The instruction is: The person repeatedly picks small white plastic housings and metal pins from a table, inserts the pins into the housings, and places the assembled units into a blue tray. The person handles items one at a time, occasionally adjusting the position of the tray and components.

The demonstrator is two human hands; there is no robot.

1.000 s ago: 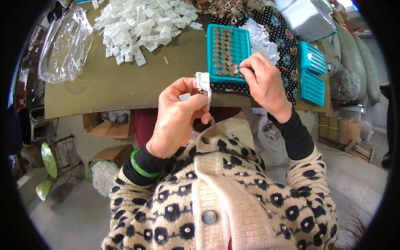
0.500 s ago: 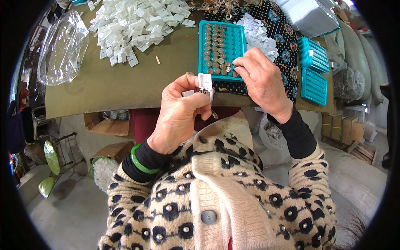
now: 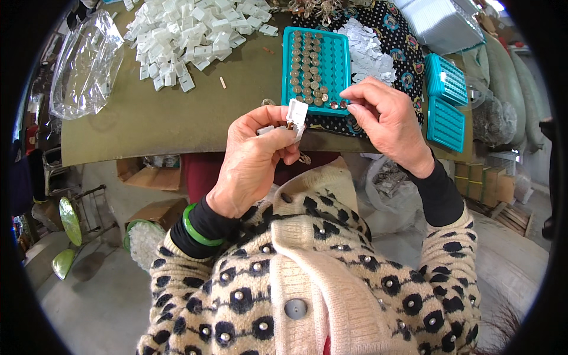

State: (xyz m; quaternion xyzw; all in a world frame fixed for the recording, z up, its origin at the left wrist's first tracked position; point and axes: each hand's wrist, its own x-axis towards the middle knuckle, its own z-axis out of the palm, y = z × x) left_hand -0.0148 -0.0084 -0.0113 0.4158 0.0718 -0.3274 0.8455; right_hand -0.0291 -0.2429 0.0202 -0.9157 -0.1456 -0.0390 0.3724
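My left hand [image 3: 254,148] is closed around a small white plastic case [image 3: 297,110] with its lid raised. Something brown sits inside the case, partly covered by my thumb. Loose white pieces also show in the fingers. At the near right corner of a teal tray [image 3: 335,59], my right hand [image 3: 387,118] has thumb and index fingertip apart. By the thumb tip lies a small reddish round piece [image 3: 343,105], with a similar shiny piece [image 3: 334,105] beside it. Brownish round pieces [image 3: 306,68] fill rows of hollows in the tray's left part.
A large heap of white plastic cases [image 3: 189,35] covers the far table. Thin white pieces [image 3: 367,50] lie right of the tray on dark patterned cloth [image 3: 408,71]. Further right stand more teal trays [image 3: 447,121]. A clear plastic bag [image 3: 89,71] lies at far left.
My right hand has shifted right and its fingertips have parted, exposing two round pieces at the tray's corner. My left hand still holds the case, tilted slightly differently.
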